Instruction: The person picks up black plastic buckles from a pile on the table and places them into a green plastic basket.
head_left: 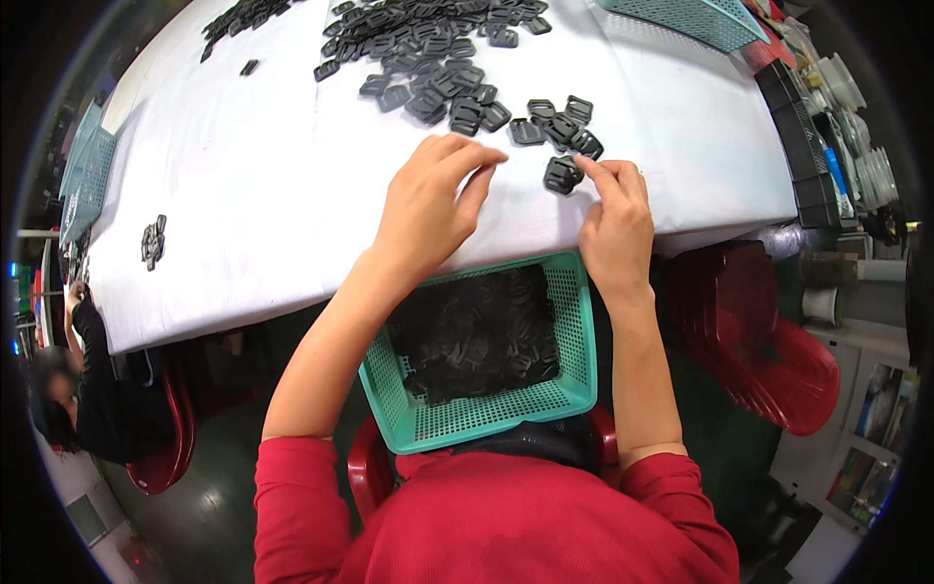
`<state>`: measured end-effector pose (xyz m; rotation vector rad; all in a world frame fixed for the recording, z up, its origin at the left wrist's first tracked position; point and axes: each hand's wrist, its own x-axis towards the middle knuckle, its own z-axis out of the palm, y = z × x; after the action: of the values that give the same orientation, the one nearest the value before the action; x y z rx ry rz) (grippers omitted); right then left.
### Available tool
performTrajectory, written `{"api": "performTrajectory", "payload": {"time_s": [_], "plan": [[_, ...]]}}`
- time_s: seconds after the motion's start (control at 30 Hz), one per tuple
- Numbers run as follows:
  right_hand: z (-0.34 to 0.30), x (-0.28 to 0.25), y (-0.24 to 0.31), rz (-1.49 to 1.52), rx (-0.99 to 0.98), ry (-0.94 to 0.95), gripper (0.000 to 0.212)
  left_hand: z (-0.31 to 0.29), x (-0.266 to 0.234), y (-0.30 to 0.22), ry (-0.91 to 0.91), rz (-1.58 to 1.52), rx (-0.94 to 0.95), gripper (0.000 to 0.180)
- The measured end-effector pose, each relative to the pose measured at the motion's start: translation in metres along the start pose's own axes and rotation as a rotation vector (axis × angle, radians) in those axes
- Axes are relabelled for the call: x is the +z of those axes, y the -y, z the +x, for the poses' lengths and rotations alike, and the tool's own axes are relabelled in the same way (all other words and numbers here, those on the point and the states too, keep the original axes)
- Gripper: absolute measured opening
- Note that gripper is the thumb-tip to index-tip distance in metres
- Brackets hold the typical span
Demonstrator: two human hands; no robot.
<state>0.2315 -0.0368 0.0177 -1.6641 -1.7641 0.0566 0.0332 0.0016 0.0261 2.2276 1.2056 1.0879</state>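
Over the table's near edge, my left hand [428, 200] has its thumb and forefinger drawn together, and no object shows between them. My right hand [620, 224] pinches the edge of a black plastic buckle [561, 176], and its other fingers are curled in. Just beyond lies a small cluster of similar buckles [556, 127]. A larger heap of buckles [428, 44] spreads toward the far side. Below my forearms, a green perforated basket [467, 425] rests at my lap, holding many black pieces.
A white-covered table [253, 195] carries a few dark pieces [153, 241] at left. Teal baskets stand at the far right [696, 21] and left edge [89, 180]. A black crate [798, 146] borders the right side. Red chairs [749, 331] flank me; another person [107, 389] sits left.
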Motion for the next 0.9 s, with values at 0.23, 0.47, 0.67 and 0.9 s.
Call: {"api": "performTrajectory", "payload": {"time_s": [0.23, 0.47, 0.67, 0.9], "plan": [[-0.002, 0.016, 0.002, 0.051, -0.116, -0.029, 0.035, 0.045, 0.046, 0.024, 0.058, 0.38, 0.232, 0.025], [0.023, 0.012, -0.046, -0.132, -0.137, -0.044, 0.042, 0.038, 0.024, 0.004, 0.234, 0.13, -0.078, 0.016], [0.032, 0.006, -0.061, -0.131, -0.106, -0.025, 0.035, 0.048, 0.034, 0.007, 0.094, 0.304, 0.166, 0.024], [0.086, 0.028, -0.082, 0.005, -0.348, 0.136, 0.031, 0.065, 0.066, 0.004, 0.193, 0.404, 0.283, 0.032]]}}
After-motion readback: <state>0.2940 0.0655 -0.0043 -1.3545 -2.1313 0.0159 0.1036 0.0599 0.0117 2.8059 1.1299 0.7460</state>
